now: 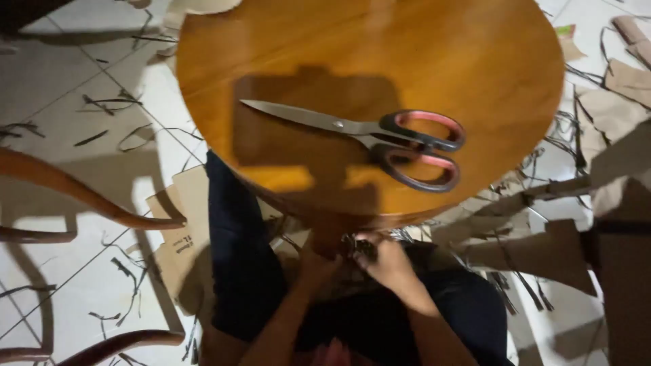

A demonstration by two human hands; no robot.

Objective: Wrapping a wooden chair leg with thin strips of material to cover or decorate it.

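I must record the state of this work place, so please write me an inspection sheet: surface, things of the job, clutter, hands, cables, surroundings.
Surface: round wooden table, glossy, with a dark shadow across its middle.
Job's things: a bundle of thin dark strips between both hands, below the table edge; too dim to tell more.
Clutter: scissors with red-and-black handles lie closed on the table, blades pointing left.
Hands: left hand and right hand are close together at the bundle; the fingers are blurred, so the grip is unclear.
Cables: nothing seen.
Surroundings: white tiled floor littered with thin offcuts and cardboard pieces; curved wooden chair parts at left.
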